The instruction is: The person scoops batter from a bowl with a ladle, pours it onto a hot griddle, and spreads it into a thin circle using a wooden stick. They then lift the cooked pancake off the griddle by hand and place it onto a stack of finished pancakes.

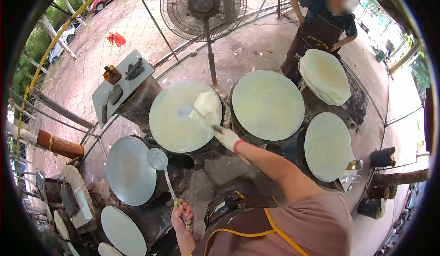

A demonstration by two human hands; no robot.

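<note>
My right hand (227, 138), in a white glove, grips a thin-handled scraper (200, 114) whose blade lifts a thin pale sheet (207, 104) off the round griddle (172, 118) ahead of me. My left hand (182, 212), bare, holds the long handle of a flat round spreader (157, 159) that hovers over the edge of a bare grey griddle (129, 171). I wear a brown apron with yellow trim.
Two more griddles (268, 104) (327, 146) at right carry pale sheets; another bare griddle (121, 230) sits lower left. A person in a dark apron (321, 26) stands behind a stack of finished sheets (325, 75). A standing fan (204, 8) is behind the griddles.
</note>
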